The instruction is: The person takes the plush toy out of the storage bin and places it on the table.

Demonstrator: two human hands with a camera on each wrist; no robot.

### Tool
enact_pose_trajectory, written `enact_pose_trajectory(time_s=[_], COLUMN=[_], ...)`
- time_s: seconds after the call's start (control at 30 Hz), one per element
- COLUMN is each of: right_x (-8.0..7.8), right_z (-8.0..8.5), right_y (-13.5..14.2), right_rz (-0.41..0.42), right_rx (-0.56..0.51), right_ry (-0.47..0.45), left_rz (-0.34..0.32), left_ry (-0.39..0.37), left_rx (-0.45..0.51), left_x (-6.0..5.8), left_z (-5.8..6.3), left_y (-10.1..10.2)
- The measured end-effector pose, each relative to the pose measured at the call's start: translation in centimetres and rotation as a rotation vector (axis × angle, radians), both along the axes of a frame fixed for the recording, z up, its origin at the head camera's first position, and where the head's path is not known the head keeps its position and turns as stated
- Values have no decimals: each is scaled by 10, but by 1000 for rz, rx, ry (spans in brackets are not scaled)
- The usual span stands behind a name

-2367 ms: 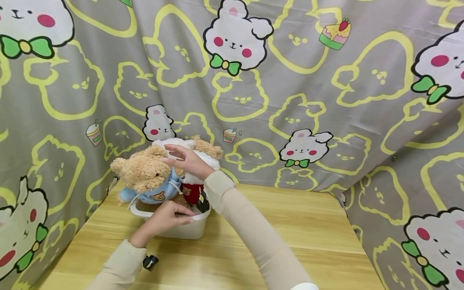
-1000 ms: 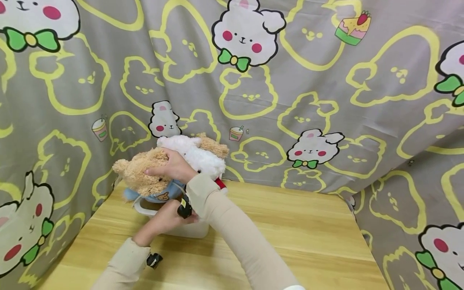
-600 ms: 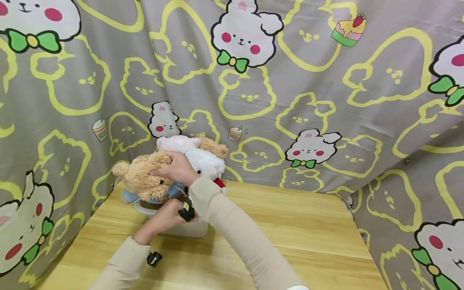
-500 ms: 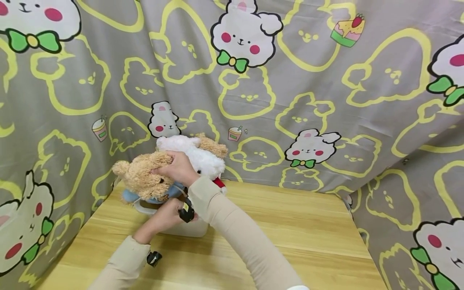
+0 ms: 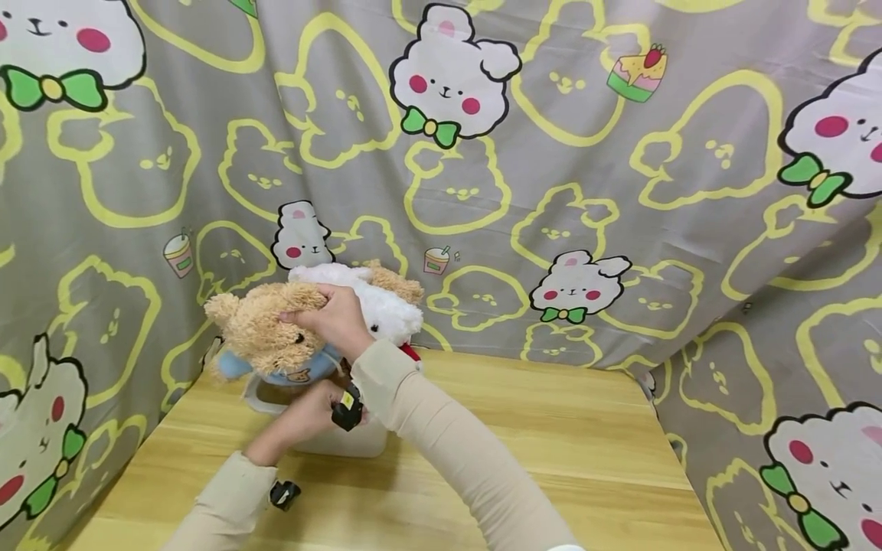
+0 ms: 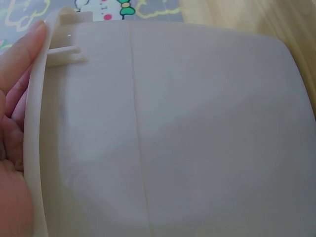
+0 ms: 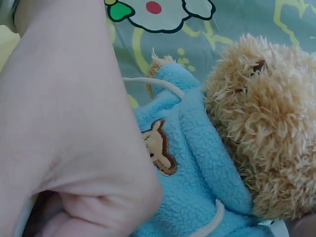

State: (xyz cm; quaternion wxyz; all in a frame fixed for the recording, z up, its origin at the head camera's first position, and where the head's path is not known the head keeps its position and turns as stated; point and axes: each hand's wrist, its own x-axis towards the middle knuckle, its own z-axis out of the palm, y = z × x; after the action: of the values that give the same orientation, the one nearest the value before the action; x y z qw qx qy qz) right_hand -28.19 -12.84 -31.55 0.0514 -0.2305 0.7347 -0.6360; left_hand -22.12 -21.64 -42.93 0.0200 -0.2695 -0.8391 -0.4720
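In the head view my right hand (image 5: 339,320) grips the head of a tan, shaggy teddy bear (image 5: 265,325) in a blue hoodie. The bear leans over the left part of a white plastic bin (image 5: 347,442). My left hand (image 5: 310,417) holds the bin's near rim; in the left wrist view its thumb (image 6: 22,57) presses the rim and the bin's wall (image 6: 187,133) fills the picture. Behind my right hand a white plush toy (image 5: 386,310) lies over the bin. In the right wrist view the bear's hoodie (image 7: 182,148) carries a bear-face patch.
Another tan plush part (image 5: 396,281) shows behind the white toy. Everything stands at the far left of a wooden table (image 5: 524,436). A patterned grey curtain (image 5: 475,252) hangs close behind and along the sides. Black wrist cameras (image 5: 347,409) sit near both wrists.
My right hand has come down from above the toys and taken hold of the tan bear's head. My left hand stays at the bin's rim. The view has shifted slightly.
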Motion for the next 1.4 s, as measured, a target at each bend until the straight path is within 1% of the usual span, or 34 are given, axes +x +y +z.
enact_pose_trajectory(time_s=[0.1, 0.2, 0.27, 0.4, 0.53, 0.7, 0.8, 0.87, 1.0, 1.13, 1.23, 1.3, 1.4], right_x=[1, 0, -1, -2, -4, -5, -7, -7, -9, -12, -13, -8, -9], right_z=[1, 3, 5, 10, 19, 33, 39, 42, 47, 55, 63, 73, 80], right_y=[0, 1, 2, 3, 7, 14, 17, 19, 21, 26, 31, 37, 42], right_rz=[-24, -51, -72, -88, -93, -99, -127, -147, -154, -147, -161, -180, -197], right_rx=[-20, -40, -59, -110, -175, -305, -349, -371, -429, -468, -492, -498, -538], right_ry=[14, 28, 26, 4, -10, -34, -36, -46, -55, -30, -21, -29, -37], left_rz=[-5, -8, -6, 1, 4, -1, 2, 11, 23, 9, 1, 2, 11], left_ry=[-20, -9, -6, -7, -47, -133, -144, -139, -122, -97, -77, -72, -67], left_rx=[7, -1, -11, -37, -39, -19, -27, -37, -61, -69, -77, -86, -104], left_x=[2, 1, 0, 0, 0, 0, -1, -1, -2, -1, -2, -2, -2], left_z=[-1, -1, -1, 0, 1, 1, 0, -2, -2, -3, -3, -3, -3], left_y=[-1, 1, 2, 3, 3, 0, -1, -1, -2, -2, -2, -2, -3])
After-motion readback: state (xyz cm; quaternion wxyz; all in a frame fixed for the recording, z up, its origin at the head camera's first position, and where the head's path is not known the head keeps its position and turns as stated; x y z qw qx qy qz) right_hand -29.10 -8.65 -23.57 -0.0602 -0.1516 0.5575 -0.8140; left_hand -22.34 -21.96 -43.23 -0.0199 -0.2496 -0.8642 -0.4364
